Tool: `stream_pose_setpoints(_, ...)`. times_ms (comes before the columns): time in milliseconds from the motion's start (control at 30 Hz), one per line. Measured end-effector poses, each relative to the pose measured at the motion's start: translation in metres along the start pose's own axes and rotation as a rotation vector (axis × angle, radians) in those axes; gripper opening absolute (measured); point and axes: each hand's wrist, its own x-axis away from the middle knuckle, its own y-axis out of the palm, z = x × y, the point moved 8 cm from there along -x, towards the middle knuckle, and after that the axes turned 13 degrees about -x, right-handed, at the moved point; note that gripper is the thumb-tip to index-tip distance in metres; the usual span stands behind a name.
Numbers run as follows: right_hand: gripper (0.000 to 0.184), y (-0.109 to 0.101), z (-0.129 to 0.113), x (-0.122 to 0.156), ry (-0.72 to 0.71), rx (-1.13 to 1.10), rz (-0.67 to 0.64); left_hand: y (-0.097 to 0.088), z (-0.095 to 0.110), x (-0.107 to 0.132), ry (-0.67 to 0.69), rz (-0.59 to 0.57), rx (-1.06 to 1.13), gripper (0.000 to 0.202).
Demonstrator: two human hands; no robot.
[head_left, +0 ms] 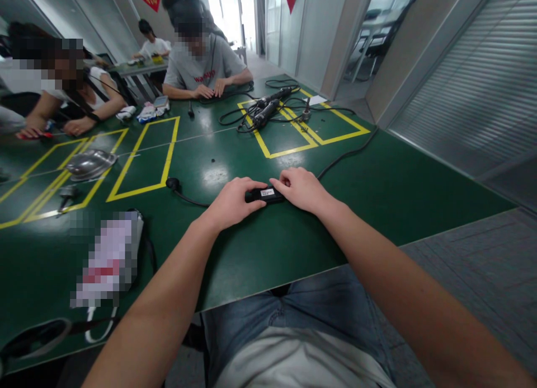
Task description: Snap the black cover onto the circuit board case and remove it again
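Observation:
A black power adapter with a small white label lies on the green table in front of me. My left hand grips its left end, thumb and fingers on opposite sides. Curled over the right end is my right hand, partly hiding it. From the left side a short cord runs to a black plug resting on the table. A black cable leads from near my right hand toward the far right, where two black electric screwdrivers lie among coiled leads.
Yellow tape marks rectangles on the table. A metal bowl sits at left, a blurred pale pouch nearer me. Small dark parts lie by the screwdrivers. Across the table, a person in grey and another at left work with their hands.

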Motion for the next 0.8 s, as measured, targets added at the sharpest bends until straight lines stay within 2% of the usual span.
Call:
stream_pose_setpoints(267, 0.042, 0.004, -0.002, -0.001, -0.027, -0.002, -0.029, 0.000, 0.003, -0.001, 0.026, 0.033, -0.050, 0.042)
stream_pose_setpoints(500, 0.043, 0.002, 0.001, -0.001, -0.042, -0.039, -0.012, 0.006, -0.007, -0.003, -0.070, 0.036, 0.220, 0.036)
stream_pose_setpoints(600, 0.042, -0.005, 0.005, -0.003, -0.013, -0.128, 0.021, 0.003, -0.018, -0.005, -0.170, 0.108, 0.354, 0.026)
stream_pose_setpoints(700, 0.041, -0.010, 0.007, -0.003, 0.001, -0.149, 0.046, -0.008, -0.035, -0.001, -0.330, 0.241, 0.246, 0.015)
stream_pose_setpoints(800, 0.039, -0.010, 0.009, -0.002, 0.030, -0.130, 0.044, -0.014, -0.043, 0.003, -0.427, 0.249, 0.025, 0.011)
